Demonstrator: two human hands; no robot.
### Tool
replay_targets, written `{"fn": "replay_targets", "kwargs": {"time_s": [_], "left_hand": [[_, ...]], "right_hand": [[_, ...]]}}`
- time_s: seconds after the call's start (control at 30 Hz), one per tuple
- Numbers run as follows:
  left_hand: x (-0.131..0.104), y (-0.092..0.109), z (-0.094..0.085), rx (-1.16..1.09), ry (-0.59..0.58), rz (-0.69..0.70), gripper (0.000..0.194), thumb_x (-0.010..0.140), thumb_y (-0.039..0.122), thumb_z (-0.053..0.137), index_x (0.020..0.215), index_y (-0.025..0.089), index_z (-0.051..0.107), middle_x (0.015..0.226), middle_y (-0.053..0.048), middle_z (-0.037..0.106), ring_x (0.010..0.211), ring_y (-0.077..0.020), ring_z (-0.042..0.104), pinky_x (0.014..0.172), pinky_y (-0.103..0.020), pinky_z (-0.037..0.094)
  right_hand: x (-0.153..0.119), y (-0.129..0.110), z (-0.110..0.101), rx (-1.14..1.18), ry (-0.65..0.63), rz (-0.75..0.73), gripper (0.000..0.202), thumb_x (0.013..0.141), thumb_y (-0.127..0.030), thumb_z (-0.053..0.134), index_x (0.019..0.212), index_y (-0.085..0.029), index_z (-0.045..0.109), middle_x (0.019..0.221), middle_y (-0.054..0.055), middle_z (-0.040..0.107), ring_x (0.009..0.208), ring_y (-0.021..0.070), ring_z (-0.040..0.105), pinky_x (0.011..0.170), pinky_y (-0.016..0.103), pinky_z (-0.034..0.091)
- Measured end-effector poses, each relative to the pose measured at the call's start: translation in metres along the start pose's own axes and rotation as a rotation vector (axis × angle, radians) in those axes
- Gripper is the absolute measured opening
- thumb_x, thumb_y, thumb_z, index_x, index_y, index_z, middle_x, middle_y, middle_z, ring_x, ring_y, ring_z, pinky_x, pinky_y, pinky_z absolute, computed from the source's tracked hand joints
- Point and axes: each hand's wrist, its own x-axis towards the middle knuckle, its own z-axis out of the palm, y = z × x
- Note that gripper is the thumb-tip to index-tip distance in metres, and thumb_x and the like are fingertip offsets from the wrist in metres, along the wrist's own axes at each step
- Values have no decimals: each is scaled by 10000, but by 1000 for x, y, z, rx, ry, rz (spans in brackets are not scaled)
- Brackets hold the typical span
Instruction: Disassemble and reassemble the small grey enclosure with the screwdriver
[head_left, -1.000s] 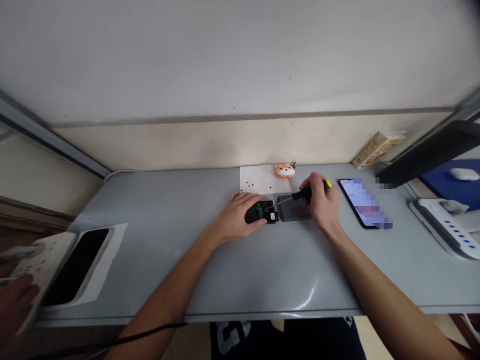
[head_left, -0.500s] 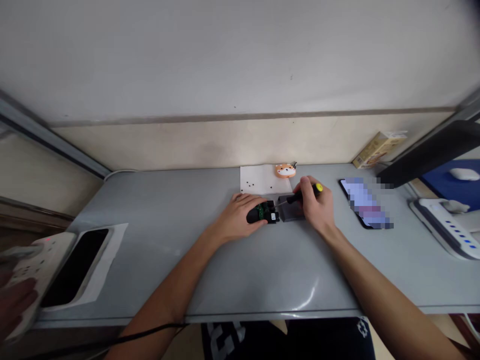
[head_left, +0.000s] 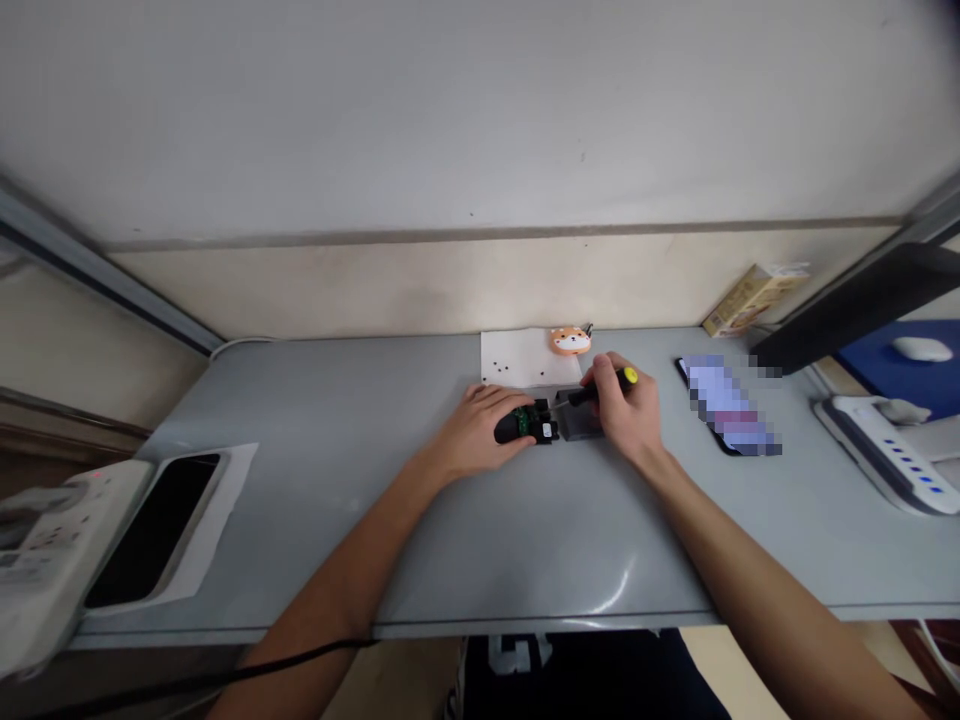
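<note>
My left hand is closed around an opened black device with a green circuit board, shaped like a computer mouse, and steadies it on the desk. In my right hand is a black screwdriver with a yellow end cap. Its thin shaft slants down leftward to the right end of the device; whether the tip sits in a screw is too small to tell. A dark grey box-like piece lies under the screwdriver, just right of the device. Behind them, several tiny dark screws rest on a white paper.
An orange dog-face case sits on the paper's right side. Phones lie at right and left. Power strips stand at the far left and far right. A small box leans by a dark monitor.
My right hand and the screwdriver have shifted slightly left. The other person's hand at the left power strip is out of view. My left hand keeps its hold.
</note>
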Motion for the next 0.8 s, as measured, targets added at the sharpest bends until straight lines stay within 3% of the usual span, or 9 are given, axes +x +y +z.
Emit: {"fn": "replay_targets", "kwargs": {"time_s": [0.8], "left_hand": [[1,-1,1,-8,-3,26,363,854,318,764,1195,267,649,1249,-42,706,1200,-259,626,1083,-477,421]], "right_hand": [[-2,-1,0,-42,-6,-41,492,986,-597,449,701,-222,593,532,-16,480,510,146,445,495,274,323]]}}
